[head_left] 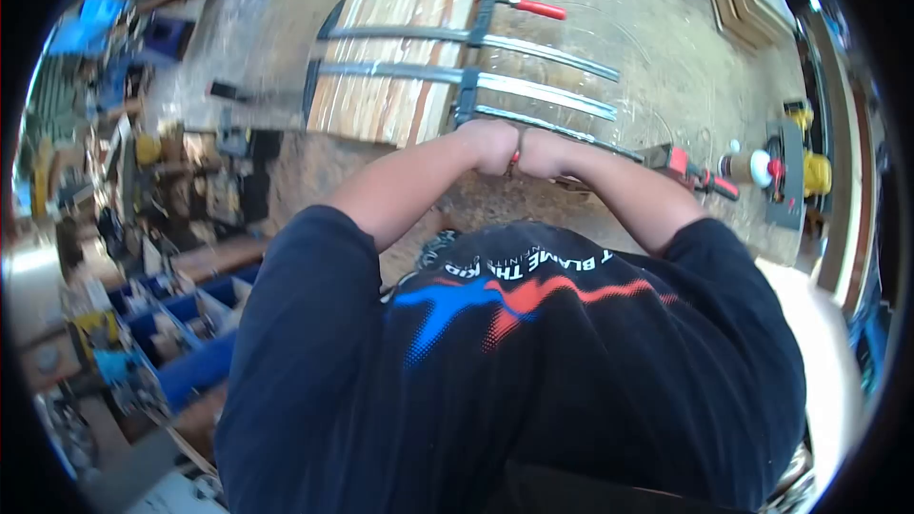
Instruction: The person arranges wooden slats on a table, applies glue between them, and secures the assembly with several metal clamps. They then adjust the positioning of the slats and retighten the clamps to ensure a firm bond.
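Observation:
My left hand and my right hand meet at the near edge of the workbench, both with fingers wrapped closed. Between them shows a bit of red clamp handle; the fists cover the rest of it. A laminated panel of wood strips lies just beyond my left hand. Two bar clamps cross it, one nearer and one farther, the farther one with a red handle pointing right. Another steel bar runs rightward just behind my fists.
On the workbench, a red-and-black clamp lies right of my hands, near a yellow power tool. Stacked boards stand at the far right. Blue divided bins and wood scraps sit low on the left.

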Demonstrator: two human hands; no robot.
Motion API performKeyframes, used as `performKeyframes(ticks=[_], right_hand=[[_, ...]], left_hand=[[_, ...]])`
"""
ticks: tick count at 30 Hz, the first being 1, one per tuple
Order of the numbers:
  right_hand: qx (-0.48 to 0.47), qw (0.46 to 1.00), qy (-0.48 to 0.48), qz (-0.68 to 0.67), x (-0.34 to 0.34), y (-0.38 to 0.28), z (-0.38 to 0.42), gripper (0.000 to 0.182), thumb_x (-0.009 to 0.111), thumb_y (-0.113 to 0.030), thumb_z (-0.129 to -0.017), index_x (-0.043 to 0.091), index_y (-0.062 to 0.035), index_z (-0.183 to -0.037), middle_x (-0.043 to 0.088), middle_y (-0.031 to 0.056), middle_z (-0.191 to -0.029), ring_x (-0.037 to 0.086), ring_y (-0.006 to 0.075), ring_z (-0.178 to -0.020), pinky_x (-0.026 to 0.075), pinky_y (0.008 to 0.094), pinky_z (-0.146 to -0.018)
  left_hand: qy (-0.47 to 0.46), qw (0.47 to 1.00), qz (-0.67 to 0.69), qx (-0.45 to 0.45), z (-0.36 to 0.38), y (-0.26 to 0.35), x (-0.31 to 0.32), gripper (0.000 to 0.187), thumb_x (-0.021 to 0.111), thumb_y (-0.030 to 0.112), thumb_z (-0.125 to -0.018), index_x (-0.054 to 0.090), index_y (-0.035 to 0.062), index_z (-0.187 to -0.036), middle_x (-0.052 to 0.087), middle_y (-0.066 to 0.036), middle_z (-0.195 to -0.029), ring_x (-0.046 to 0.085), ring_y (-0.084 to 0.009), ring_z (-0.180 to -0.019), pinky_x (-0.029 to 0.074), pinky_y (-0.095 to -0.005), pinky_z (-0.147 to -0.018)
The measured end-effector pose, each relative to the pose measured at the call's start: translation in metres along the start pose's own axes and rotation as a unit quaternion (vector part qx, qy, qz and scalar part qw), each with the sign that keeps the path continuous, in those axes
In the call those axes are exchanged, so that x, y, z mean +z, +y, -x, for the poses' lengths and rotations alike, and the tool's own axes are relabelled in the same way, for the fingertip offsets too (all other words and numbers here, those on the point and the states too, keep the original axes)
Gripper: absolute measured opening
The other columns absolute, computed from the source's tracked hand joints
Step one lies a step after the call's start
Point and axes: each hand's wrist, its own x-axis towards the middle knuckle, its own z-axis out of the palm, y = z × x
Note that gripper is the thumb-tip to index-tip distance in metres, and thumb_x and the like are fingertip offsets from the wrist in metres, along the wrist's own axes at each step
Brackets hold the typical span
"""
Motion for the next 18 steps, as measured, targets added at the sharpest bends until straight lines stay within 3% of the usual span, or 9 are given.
performKeyframes(ticks=[2, 5, 7, 9, 11, 13, 15, 18], right_hand=[[0.087, 0.99, -0.006, -0.107, -0.025, -0.023, 0.025, 0.025, 0.076, -0.027, -0.076, 0.076, -0.0018, -0.082, 0.071, 0.0162, -0.073, 0.067, 0.0303, -0.063, 0.052, 0.0447, -0.062], [0.088, 0.956, 0.047, -0.276, -0.001, 0.001, 0.035, 0.037, 0.083, -0.028, -0.076, 0.076, -0.0022, -0.102, 0.073, 0.0133, -0.076, 0.066, 0.0223, -0.061, 0.051, 0.0393, -0.059], [0.118, 0.941, 0.033, -0.314, -0.006, -0.013, 0.057, 0.054, 0.084, -0.027, -0.078, 0.069, -0.0035, -0.125, 0.075, 0.0124, -0.082, 0.068, 0.017, -0.064, 0.052, 0.0339, -0.058], [0.187, 0.966, 0.094, -0.155, -0.01, -0.039, 0.077, 0.061, 0.083, -0.028, -0.081, 0.064, -0.0028, -0.133, 0.075, 0.0128, -0.084, 0.072, 0.017, -0.072, 0.054, 0.0324, -0.064], [0.26, 0.958, 0.106, -0.065, -0.032, -0.1, 0.09, 0.061, 0.083, -0.028, -0.082, 0.063, -0.0053, -0.135, 0.075, 0.0134, -0.088, 0.074, 0.0207, -0.082, 0.056, 0.0361, -0.073], [0.261, 0.955, 0.131, 0.043, -0.044, -0.133, 0.082, 0.058, 0.081, -0.029, -0.084, 0.064, -0.0084, -0.135, 0.075, 0.0134, -0.09, 0.074, 0.0231, -0.087, 0.056, 0.0383, -0.078], [0.238, 0.952, 0.187, 0.042, -0.057, -0.191, 0.057, 0.055, 0.081, -0.032, -0.085, 0.065, -0.011, -0.134, 0.074, 0.0122, -0.089, 0.073, 0.0236, -0.085, 0.056, 0.038, -0.077], [0.165, 0.95, 0.262, 0.03, -0.06, -0.278, -0.013, 0.044, 0.079, -0.027, -0.088, 0.069, -0.0107, -0.127, 0.072, 0.01, -0.087, 0.07, 0.0198, -0.078, 0.056, 0.0361, -0.074]], left_hand=[[0.016, 1.0, 0.016, -0.013, 0.009, -0.004, 0.004, 0.026, 0.074, 0.019, -0.079, 0.077, 0.005, -0.101, 0.074, -0.021, -0.106, 0.071, -0.0379, -0.102, 0.057, -0.0449, -0.088], [0.312, 0.928, 0.148, 0.139, 0.036, -0.032, 0.057, 0.042, 0.076, 0.02, -0.082, 0.071, 0.0043, -0.121, 0.071, -0.021, -0.119, 0.068, -0.0364, -0.113, 0.056, -0.0427, -0.095], [0.342, 0.884, 0.301, 0.107, 0.1, -0.051, 0.056, 0.053, 0.078, 0.022, -0.085, 0.063, 0.0054, -0.133, 0.067, -0.018, -0.128, 0.064, -0.0326, -0.121, 0.053, -0.0406, -0.102], [0.399, 0.852, 0.339, -0.009, 0.156, -0.104, 0.084, 0.048, 0.077, 0.022, -0.087, 0.065, 0.0064, -0.131, 0.069, -0.017, -0.125, 0.068, -0.0263, -0.117, 0.054, -0.0395, -0.1], [0.386, 0.77, 0.488, -0.136, 0.205, -0.166, 0.134, 0.042, 0.075, 0.024, -0.091, 0.067, 0.0065, -0.128, 0.069, -0.017, -0.127, 0.07, -0.0259, -0.113, 0.057, -0.0384, -0.093], [0.406, 0.778, 0.423, -0.227, 0.253, -0.233, 0.2, 0.038, 0.074, 0.019, -0.093, 0.067, 0.0042, -0.127, 0.075, -0.015, -0.113, 0.074, -0.0231, -0.103, 0.058, -0.0346, -0.09], [0.328, 0.754, 0.497, -0.277, 0.296, -0.29, 0.26, 0.035, 0.074, 0.018, -0.093, 0.068, 0.0033, -0.125, 0.076, -0.014, -0.11, 0.074, -0.0237, -0.101, 0.058, -0.0341, -0.089], [0.323, 0.763, 0.491, -0.268, 0.344, -0.359, 0.344, 0.036, 0.075, 0.02, -0.093, 0.068, 0.004, -0.124, 0.076, -0.014, -0.111, 0.075, -0.0244, -0.1, 0.057, -0.035, -0.09]])
